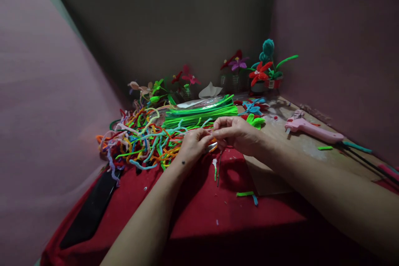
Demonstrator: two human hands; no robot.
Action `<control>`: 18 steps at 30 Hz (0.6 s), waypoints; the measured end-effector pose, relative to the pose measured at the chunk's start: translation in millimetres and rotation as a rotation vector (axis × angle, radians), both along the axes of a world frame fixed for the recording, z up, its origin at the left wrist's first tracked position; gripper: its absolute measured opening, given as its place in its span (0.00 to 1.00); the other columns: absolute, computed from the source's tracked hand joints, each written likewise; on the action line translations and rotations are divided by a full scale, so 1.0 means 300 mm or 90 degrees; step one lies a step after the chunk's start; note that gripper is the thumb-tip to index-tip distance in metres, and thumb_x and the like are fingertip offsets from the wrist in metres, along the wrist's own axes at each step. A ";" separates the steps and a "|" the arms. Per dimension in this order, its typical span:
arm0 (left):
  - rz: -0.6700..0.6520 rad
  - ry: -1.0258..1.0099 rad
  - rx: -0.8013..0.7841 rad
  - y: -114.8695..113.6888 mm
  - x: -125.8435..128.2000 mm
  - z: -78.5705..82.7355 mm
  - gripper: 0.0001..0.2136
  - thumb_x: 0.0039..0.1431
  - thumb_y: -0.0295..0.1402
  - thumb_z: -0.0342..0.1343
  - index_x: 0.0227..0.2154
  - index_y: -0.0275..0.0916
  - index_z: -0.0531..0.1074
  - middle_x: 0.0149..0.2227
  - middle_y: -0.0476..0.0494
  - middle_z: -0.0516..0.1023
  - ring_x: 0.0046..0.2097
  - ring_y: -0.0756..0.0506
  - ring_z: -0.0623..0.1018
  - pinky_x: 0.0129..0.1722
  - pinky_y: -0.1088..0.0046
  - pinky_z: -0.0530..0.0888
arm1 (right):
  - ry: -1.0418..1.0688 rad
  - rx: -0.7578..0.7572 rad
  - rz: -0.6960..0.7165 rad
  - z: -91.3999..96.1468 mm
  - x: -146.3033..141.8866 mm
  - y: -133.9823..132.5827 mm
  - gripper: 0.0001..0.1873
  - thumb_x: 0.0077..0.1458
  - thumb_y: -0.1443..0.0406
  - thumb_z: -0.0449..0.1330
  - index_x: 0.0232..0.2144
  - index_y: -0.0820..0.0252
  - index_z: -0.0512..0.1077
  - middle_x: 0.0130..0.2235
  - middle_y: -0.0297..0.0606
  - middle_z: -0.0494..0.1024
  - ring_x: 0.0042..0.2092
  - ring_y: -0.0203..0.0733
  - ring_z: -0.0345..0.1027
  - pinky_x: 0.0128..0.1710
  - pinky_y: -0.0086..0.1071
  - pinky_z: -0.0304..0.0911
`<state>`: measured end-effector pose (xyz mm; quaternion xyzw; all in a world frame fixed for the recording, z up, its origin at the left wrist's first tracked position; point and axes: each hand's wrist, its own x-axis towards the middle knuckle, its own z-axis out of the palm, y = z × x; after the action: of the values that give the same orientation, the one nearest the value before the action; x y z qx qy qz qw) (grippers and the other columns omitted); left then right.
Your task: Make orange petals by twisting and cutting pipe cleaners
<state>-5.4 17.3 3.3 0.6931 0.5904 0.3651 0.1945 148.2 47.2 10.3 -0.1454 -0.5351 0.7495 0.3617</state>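
Note:
My left hand (192,145) and my right hand (237,134) meet over the red cloth (199,212), fingers pinched together on a small piece with a thin dark stem (219,168) hanging down from it and a white-and-green bit beside it. What sits between the fingertips is mostly hidden; an orange tip shows there. A tangled heap of many-coloured pipe cleaners (143,139) lies just left of my left hand. A bundle of straight green pipe cleaners (201,113) lies behind both hands.
A pink glue gun (311,129) with its cord lies on the wooden board at the right. Finished pipe-cleaner flowers in small pots (262,72) stand at the back, more flowers (162,87) at the back left. A black flat object (90,212) lies at the left. Walls close in on three sides.

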 end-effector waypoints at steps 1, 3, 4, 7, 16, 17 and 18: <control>-0.016 0.054 0.015 0.009 0.006 -0.008 0.09 0.48 0.35 0.53 0.22 0.35 0.72 0.19 0.51 0.72 0.22 0.52 0.70 0.23 0.78 0.65 | 0.002 0.003 0.006 0.003 0.003 0.001 0.09 0.39 0.66 0.63 0.22 0.62 0.65 0.16 0.27 0.65 0.17 0.29 0.55 0.19 0.26 0.51; -0.055 0.132 0.014 0.024 0.017 -0.023 0.07 0.46 0.34 0.55 0.23 0.35 0.73 0.23 0.50 0.74 0.27 0.50 0.72 0.27 0.77 0.67 | 0.007 -0.002 0.015 0.007 0.008 0.005 0.13 0.43 0.62 0.62 0.18 0.62 0.63 0.15 0.27 0.63 0.16 0.29 0.53 0.18 0.26 0.50; -0.058 0.148 0.014 0.029 0.023 -0.030 0.06 0.45 0.33 0.56 0.24 0.36 0.73 0.25 0.49 0.74 0.28 0.50 0.72 0.28 0.77 0.67 | 0.013 -0.012 0.017 0.009 0.012 0.008 0.14 0.44 0.61 0.61 0.17 0.62 0.62 0.15 0.28 0.62 0.16 0.28 0.53 0.18 0.26 0.50; -0.047 0.197 0.025 0.030 0.040 -0.051 0.04 0.45 0.32 0.56 0.25 0.37 0.73 0.27 0.48 0.74 0.30 0.48 0.72 0.30 0.75 0.66 | 0.023 -0.036 0.001 0.022 0.024 0.017 0.15 0.46 0.58 0.60 0.17 0.62 0.62 0.15 0.28 0.62 0.16 0.29 0.52 0.16 0.26 0.46; 0.000 0.287 0.049 -0.009 0.063 -0.057 0.06 0.52 0.31 0.52 0.34 0.41 0.69 0.31 0.46 0.75 0.33 0.46 0.73 0.33 0.71 0.66 | 0.113 -0.119 -0.182 0.047 0.047 0.067 0.11 0.44 0.62 0.58 0.17 0.61 0.62 0.17 0.30 0.63 0.17 0.28 0.51 0.16 0.25 0.41; 0.002 0.293 0.043 -0.011 0.066 -0.055 0.09 0.51 0.31 0.53 0.37 0.41 0.68 0.31 0.46 0.75 0.33 0.45 0.73 0.33 0.71 0.67 | 0.107 -0.138 -0.179 0.047 0.048 0.070 0.11 0.44 0.62 0.57 0.17 0.61 0.62 0.17 0.31 0.63 0.17 0.28 0.51 0.16 0.25 0.42; 0.003 0.300 0.040 -0.013 0.070 -0.054 0.11 0.51 0.31 0.54 0.39 0.41 0.67 0.32 0.46 0.75 0.33 0.45 0.73 0.32 0.71 0.67 | 0.096 -0.148 -0.178 0.049 0.050 0.070 0.11 0.44 0.63 0.57 0.17 0.61 0.62 0.17 0.31 0.63 0.17 0.28 0.51 0.16 0.25 0.42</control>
<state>15.6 13.5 -12.9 0.7632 0.6098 0.2118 0.0290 163.1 68.1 24.9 -0.2030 -0.3911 0.7572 0.4822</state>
